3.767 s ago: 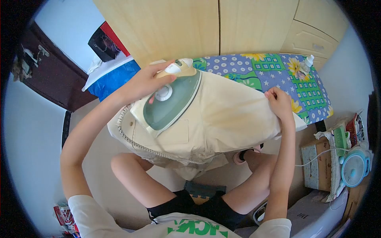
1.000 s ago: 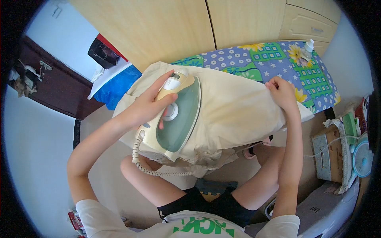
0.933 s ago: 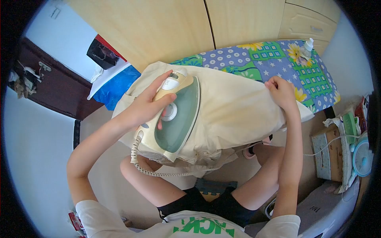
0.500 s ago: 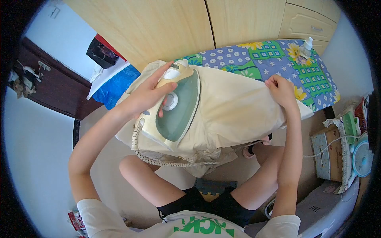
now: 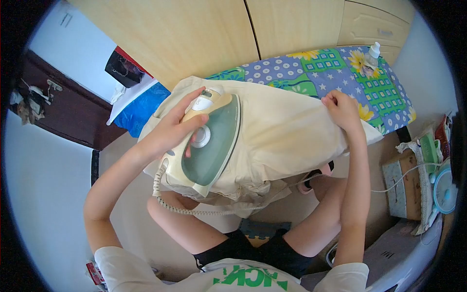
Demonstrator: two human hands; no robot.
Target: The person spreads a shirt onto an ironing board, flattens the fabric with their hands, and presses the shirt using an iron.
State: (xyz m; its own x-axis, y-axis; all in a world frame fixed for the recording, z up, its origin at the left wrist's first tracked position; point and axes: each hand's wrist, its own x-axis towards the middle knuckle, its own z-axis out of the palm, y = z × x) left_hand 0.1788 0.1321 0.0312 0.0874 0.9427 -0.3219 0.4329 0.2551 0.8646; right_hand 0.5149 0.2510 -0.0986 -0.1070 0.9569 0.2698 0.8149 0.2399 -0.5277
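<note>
Before pale cabinets (image 5: 194,36), at patterned ironing board (image 5: 277,70) with spray bottle (image 5: 371,61); gripping iron (image 5: 214,146) on cream garment (image 5: 292,129), above drooping cord (image 5: 199,211), with left fingers (image 5: 195,121); pinching garment edge with right fingers (image 5: 329,101).

dark door (image 5: 63,100), left; blue bag (image 5: 143,111) near pale cabinet (image 5: 194,36); cardboard box (image 5: 411,200), right

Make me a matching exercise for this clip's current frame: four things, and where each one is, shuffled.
Things
1. Iron
2. Pump bottle
3. Right hand
4. Dark door

Places
A. At the cream cloth's edge, fingers curled
B. Far left of the picture
C. Gripped by the left hand
D. Standing on the flower-patterned cover

Pairs: 1-C, 2-D, 3-A, 4-B
</note>
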